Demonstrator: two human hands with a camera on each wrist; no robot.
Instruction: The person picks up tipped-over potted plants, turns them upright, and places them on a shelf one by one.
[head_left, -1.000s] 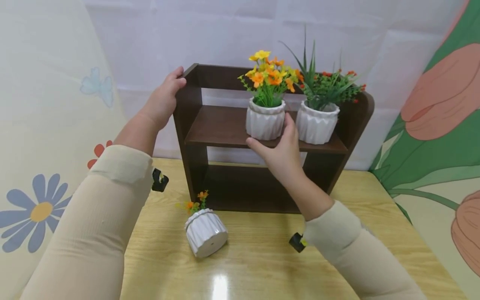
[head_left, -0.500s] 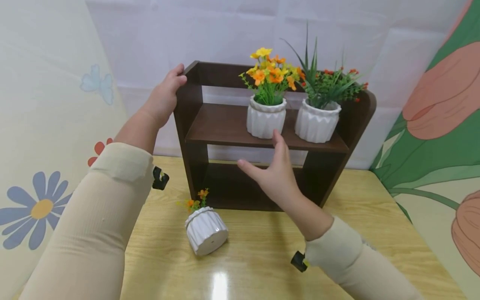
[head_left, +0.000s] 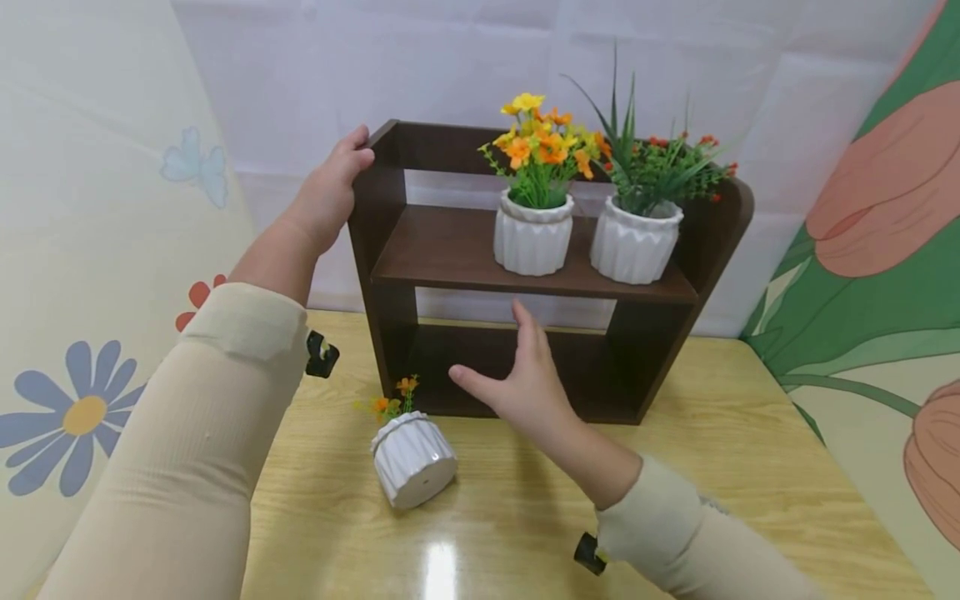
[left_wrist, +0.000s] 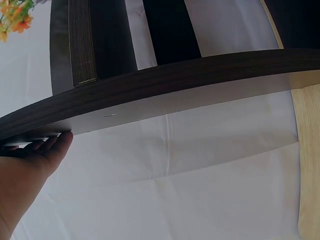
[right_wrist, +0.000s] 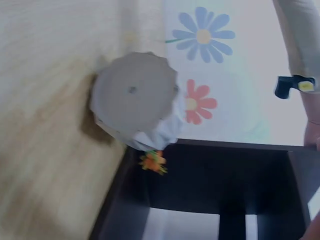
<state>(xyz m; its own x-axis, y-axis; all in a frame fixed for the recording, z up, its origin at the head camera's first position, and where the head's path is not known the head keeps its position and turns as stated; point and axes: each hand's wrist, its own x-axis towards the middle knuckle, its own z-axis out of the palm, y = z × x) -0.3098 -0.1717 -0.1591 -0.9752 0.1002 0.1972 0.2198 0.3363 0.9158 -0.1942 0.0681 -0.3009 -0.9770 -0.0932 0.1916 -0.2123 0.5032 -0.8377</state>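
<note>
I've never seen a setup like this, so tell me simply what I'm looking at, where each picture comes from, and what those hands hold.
There's no machine at work here, just a person's two bare hands, with cameras worn on the head and both wrists. The wide picture looks forward and down from the head. The left wrist's picture shows the left hand touching the outer side of a dark brown shelf unit. The right wrist's picture looks at the base of a tipped white flowerpot, which lies on the wooden table. Two plants stand upright on the upper shelf: one with yellow and orange flowers, one with grassy leaves and small red blooms. The right hand hangs before the lower shelf, holding nothing.
</note>
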